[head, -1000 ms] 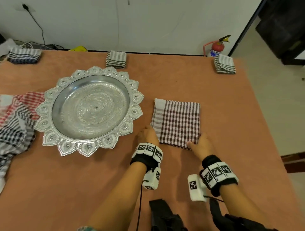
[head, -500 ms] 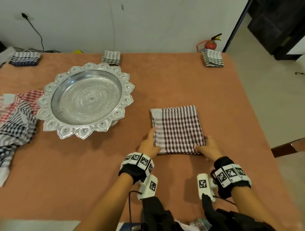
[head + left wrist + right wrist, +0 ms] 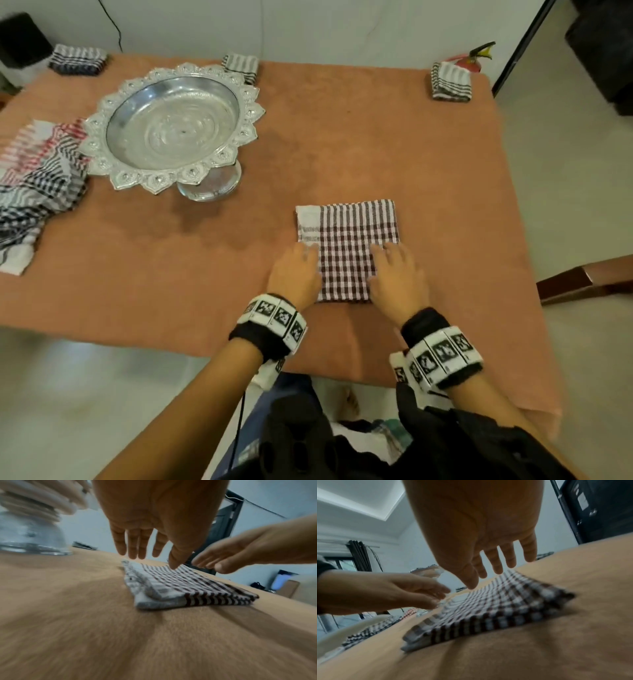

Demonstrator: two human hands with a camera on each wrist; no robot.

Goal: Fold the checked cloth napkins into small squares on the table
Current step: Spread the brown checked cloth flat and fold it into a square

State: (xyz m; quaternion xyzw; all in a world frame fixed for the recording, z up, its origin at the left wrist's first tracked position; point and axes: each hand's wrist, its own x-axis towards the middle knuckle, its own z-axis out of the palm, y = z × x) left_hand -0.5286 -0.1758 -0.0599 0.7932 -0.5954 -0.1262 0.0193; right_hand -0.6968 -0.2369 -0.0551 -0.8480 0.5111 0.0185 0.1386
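A brown-and-white checked napkin lies folded in a thick rectangle on the orange table, near its front edge. My left hand hovers flat over the napkin's left side, fingers straight. Over the right side my right hand is also flat with fingers spread. In the left wrist view the left hand is above the napkin, apart from it. The right wrist view shows my right hand just above the napkin. Neither hand holds anything.
A silver pedestal tray stands at the left. Unfolded checked cloths are heaped at the table's left edge. Folded napkins sit along the far edge: one at the left, one in the middle, one at the right. A red fire extinguisher stands behind.
Both hands have moved from the napkin's near corners up onto its left and right sides, now flat above it. The head view has tilted down and nearer.
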